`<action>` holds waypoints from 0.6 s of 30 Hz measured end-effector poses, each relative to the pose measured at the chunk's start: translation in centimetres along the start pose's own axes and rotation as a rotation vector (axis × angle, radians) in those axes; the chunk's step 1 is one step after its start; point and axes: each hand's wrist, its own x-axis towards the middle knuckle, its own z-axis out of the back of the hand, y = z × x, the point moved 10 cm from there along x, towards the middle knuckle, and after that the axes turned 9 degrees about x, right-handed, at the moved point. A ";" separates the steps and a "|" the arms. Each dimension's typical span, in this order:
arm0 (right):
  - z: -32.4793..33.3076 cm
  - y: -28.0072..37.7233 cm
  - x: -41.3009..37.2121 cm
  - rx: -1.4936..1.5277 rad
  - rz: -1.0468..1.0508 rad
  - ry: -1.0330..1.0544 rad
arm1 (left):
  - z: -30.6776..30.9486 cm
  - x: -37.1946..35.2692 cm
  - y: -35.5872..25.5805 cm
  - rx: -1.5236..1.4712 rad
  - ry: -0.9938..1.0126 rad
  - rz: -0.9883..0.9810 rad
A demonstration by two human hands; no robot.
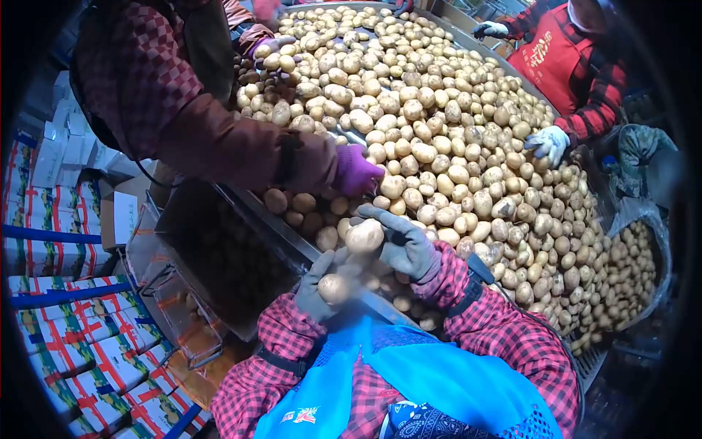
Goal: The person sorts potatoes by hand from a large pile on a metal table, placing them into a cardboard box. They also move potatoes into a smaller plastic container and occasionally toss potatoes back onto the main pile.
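My left hand [316,284], in a grey glove, holds a pale potato [333,288] close to my chest. In its grey glove, my right hand [406,245] grips a second potato [364,236] just above and to the right of the first. Both hands hover at the near edge of a long sorting table [285,233] heaped with several potatoes [453,146]. My sleeves are red plaid and a blue apron covers my front.
A co-worker's purple-gloved hand [356,170] reaches into the pile from the left. Another person's white-gloved hand [547,141] works at the right side. Stacked printed cartons [88,351] fill the lower left. A bag of potatoes [632,271] hangs at the right edge.
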 end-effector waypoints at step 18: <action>-1.0 -0.5 -8.6 -0.383 -0.218 -0.229 | 6.2 -8.4 -13.2 0.441 -0.483 -0.546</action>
